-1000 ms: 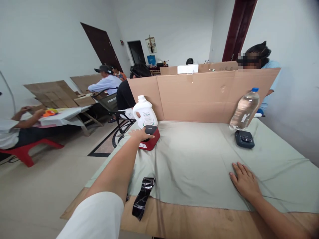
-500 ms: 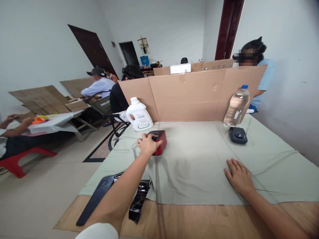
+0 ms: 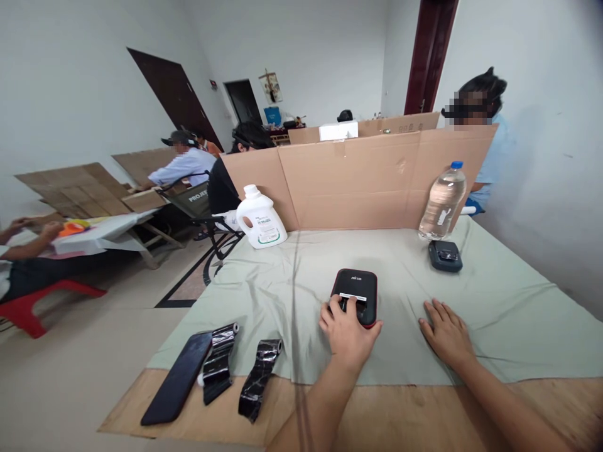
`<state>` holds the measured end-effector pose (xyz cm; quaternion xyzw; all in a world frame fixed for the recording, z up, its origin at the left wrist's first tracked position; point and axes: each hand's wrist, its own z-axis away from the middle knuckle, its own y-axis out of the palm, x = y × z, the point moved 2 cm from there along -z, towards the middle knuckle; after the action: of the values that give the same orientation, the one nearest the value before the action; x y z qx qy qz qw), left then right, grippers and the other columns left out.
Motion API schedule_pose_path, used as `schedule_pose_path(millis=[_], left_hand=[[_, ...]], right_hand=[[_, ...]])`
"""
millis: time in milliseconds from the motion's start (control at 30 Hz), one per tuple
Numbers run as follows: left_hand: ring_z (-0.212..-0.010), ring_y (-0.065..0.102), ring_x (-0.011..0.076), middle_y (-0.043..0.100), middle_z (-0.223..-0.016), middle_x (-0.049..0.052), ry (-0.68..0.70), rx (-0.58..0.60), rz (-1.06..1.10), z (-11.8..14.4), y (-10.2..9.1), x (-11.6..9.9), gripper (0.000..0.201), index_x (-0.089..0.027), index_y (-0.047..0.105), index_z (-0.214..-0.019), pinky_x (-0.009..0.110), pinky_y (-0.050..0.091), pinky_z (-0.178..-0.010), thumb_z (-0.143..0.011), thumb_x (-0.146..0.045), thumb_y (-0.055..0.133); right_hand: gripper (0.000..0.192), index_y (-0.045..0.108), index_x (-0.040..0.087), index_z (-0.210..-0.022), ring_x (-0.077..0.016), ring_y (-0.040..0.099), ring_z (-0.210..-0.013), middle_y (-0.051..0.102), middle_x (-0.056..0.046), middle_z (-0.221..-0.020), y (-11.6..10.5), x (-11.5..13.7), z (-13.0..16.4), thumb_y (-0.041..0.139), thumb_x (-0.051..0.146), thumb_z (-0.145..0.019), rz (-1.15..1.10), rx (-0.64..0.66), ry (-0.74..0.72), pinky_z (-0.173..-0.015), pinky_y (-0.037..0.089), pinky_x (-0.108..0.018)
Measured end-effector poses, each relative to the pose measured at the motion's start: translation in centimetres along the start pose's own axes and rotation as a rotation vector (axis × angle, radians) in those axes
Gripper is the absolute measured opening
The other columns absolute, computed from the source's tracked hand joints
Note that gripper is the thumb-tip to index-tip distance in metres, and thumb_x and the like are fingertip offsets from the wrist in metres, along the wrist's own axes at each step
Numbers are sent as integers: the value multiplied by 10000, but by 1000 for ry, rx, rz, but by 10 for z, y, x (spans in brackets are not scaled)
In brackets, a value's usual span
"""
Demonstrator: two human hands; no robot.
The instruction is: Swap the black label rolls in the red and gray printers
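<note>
- Centrally, a red and black label printer is seen on the green cloth that covers the tabletop.
- The left hand is laid on the printer's near edge, fingers curled over it; its grip is closed on the printer.
- The right hand is pressed flat on the cloth just right of the printer, its grip open, nothing held.
- A second, dark printer is placed far right, just in front of a clear water bottle.
- A white detergent jug is stood at the far left of the cloth.
- A cardboard screen is set upright along the far edge.
- Near left, a black phone and two black ribbon rolls are laid across the cloth's edge, side by side.
- Other people are seated beyond the screen and at a separate table to the left; a person in blue is seen behind the screen's right end.
</note>
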<state>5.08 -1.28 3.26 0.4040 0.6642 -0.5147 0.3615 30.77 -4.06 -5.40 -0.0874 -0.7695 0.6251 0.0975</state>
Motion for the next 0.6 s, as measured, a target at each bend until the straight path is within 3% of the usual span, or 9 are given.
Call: schedule_pose_path(millis=[100,200,333,433,533,600], left_hand=[[-1371,3,485,303,-1430,112,-6,28,-10,13,-4,8,680,-330,622,-1149,607,-108,-1102,-520,-418,866],[-1361,163,467,389,-1368,144,44,34,-28,16,-26,14,670,-300,640,-1154,590,3,-1129,-542,-478,843],[-1313,380,348,485,-1323,154,-4,22,139,-13,-57,31,528,-219,635,-1165,519,219,-1128,-829,-608,511],[-1334,410,302,514,-1375,135,-189,167,433,-42,-58,47,589,-204,592,-1244,484,287,-1121,-878,-630,416],[-1415,319,266,428,-1490,74,-284,339,738,-51,-41,53,639,-246,531,-1339,436,233,-1172,-841,-646,502],[-1454,239,227,347,-1542,24,-293,396,871,-47,-30,53,645,-276,495,-1375,388,166,-1203,-845,-643,508]], right_hand=[[540,499,168,-1363,-277,374,-1360,455,-99,-1467,3,-1,0,341,422,-914,-22,-6,2,-1089,307,-437],[541,505,158,-1356,-289,366,-1364,452,-111,-1467,5,-4,-1,356,420,-907,-65,-1,3,-1094,307,-456],[523,572,150,-1283,-329,338,-1380,495,-131,-1423,2,6,-1,364,436,-897,-239,-69,65,-1105,294,-523],[553,531,170,-1333,-292,309,-1409,475,-122,-1444,-8,43,4,322,488,-932,-620,-163,-44,-1145,261,-520],[562,365,239,-1462,-209,338,-1408,394,-75,-1514,-14,95,13,284,499,-971,-1085,-43,-118,-1161,290,-455],[586,252,259,-1510,-187,272,-1441,302,-56,-1564,-15,123,19,266,508,-979,-1260,29,-89,-1181,260,-442]])
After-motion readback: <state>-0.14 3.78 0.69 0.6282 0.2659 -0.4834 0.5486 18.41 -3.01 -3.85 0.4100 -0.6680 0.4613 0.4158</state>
